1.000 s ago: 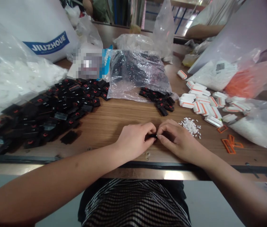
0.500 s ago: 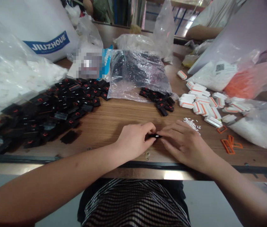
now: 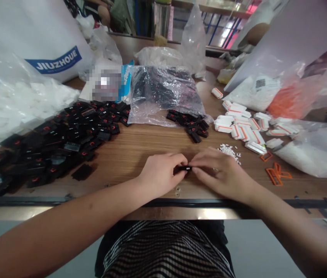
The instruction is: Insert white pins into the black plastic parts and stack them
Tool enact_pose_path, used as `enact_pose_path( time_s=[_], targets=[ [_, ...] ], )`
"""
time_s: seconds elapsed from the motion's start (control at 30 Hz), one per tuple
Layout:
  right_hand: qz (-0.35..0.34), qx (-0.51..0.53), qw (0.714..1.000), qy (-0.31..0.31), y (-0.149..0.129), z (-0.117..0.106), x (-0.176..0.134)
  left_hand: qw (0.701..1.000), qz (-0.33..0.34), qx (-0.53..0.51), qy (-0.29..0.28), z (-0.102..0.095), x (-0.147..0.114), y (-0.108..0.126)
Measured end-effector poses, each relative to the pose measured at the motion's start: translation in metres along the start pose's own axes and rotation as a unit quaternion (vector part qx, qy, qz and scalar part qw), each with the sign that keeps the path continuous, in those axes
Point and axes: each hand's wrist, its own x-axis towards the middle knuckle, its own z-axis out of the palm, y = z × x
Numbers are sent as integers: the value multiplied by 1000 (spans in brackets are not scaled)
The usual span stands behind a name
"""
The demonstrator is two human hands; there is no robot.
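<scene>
Just above the table's near edge, my left hand [image 3: 163, 171] is closed around a small black plastic part [image 3: 184, 168], which shows two white dots on its near side. My right hand [image 3: 218, 170] meets the part's right end with thumb and fingertips pinched together; whether a tiny white piece sits between them is hidden. Beyond my right hand lies a scatter of tiny white pieces [image 3: 229, 151]. A small cluster of black parts [image 3: 194, 125] with red marks lies further back. Many more of the same kind form a large pile [image 3: 73, 135] to the left.
White cases with orange trim [image 3: 246, 129] lie at the right, near loose orange rectangular frames [image 3: 274, 177]. A clear bag of black parts [image 3: 166, 88] lies at the back. Large plastic bags [image 3: 15, 92] flank both sides. Behind the table a person's arm [image 3: 258, 34] shows.
The view has shifted slightly, so the scene sits a little further left. My hands remain together at the black part, and the right fingers have moved slightly over its end.
</scene>
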Motion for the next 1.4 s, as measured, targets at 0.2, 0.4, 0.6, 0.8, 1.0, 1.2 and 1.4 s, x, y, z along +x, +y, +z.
enact_pose_path(
  time_s=[0.2, 0.4, 0.6, 0.8, 1.0, 1.2, 1.4],
  targets=[
    [234, -172, 956, 49, 34, -15, 33, 1000, 16, 14, -5, -1, -2, 2],
    [196, -261, 945, -24, 35, -3, 46, 999, 42, -15, -8, -7, -5, 5],
    [207, -3, 978, 6, 28, 5, 35, 986, -23, -146, 75, -9, 9, -14],
    [176, 125, 973, 80, 3, 21, 45, 944, -64, -309, 97, -5, 19, -20],
    [138, 5, 985, 106, -17, 25, 46, 940, -59, -303, 148, 1, 18, -19],
    [174, -35, 978, 109, 18, -29, 6, 994, 37, -45, 92, -4, 19, -20],
    [367, -146, 919, -2, 91, -69, -50, 996, 59, 50, 32, -1, 18, -16]
  ],
)
